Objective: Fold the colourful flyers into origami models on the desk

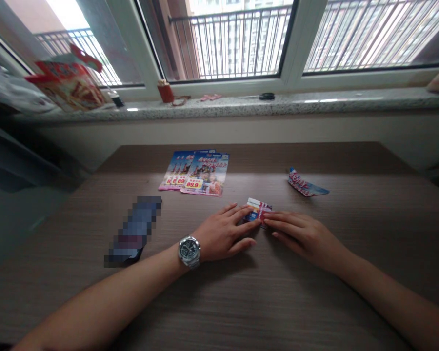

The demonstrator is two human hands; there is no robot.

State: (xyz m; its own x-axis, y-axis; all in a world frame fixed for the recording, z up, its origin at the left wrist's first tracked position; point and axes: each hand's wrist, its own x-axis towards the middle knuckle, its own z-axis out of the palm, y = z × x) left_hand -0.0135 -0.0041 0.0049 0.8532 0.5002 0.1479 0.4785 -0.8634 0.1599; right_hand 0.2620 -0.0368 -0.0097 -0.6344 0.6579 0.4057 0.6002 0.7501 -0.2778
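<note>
While I pin it so it lies flat | my L hand (225, 234) & R hand (300, 235): fingers stretched, gripping nothing, tips meeting on folded flyer (258, 209), mid counter (241, 302) | flyer stack (195, 173) lies beyond, clear of my arms.

A: How many leaflets lie on the tabletop (314, 302)?
B: Flat leaflets (201, 173): three, I think, fanned in one pile; the overlap makes it hard to tell. Folded: two, the middle leaflet (260, 204) and the right-hand leaflet (307, 186).
A: And besides?
B: One phone (135, 229), one wristwatch (189, 251). On the windowsill (314, 105): one pair of scissors (265, 96), one red box (165, 91), one red printed bag (71, 85).
</note>
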